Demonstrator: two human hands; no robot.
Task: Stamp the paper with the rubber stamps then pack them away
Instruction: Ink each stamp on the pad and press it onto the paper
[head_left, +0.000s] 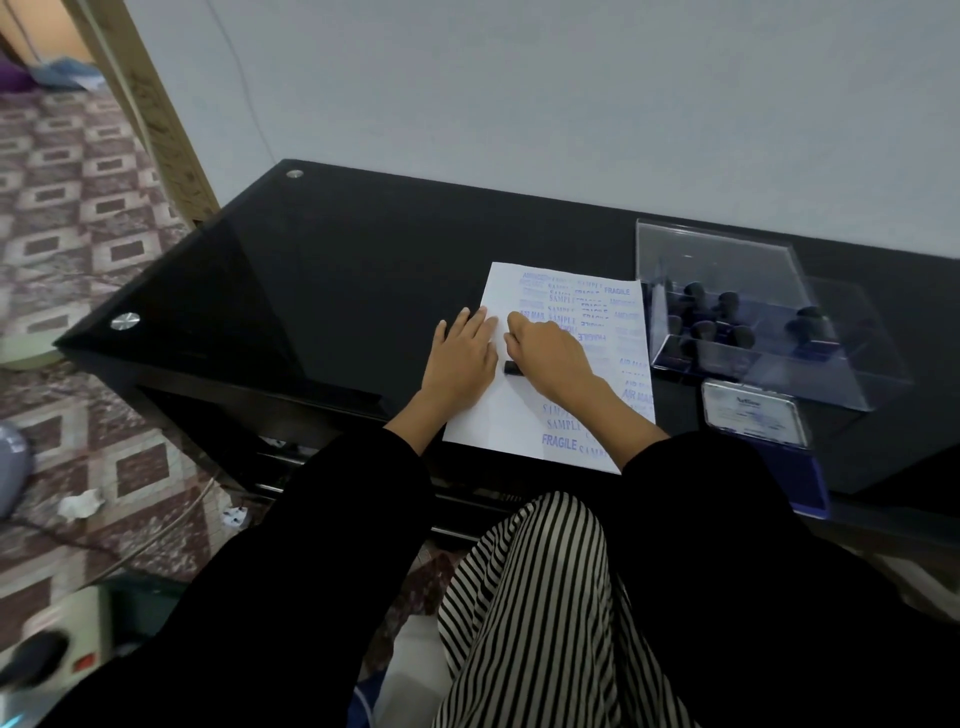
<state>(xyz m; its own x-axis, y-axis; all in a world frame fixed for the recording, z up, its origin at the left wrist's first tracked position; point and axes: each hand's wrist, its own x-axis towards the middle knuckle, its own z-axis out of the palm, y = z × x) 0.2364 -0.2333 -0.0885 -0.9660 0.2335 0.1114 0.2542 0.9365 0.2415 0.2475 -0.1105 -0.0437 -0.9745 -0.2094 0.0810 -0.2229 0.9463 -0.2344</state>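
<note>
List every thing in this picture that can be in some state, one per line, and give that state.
paper: lying flat, mostly covered in blue stamp marks.
rubber stamp: down on the paper, gripped.
right hand: curled round the rubber stamp.
left hand: fingers straight, pressing the paper's left edge.
clear box: open.
other stamps: standing packed in the clear box.
ink pad: open, lid folded back.
</note>
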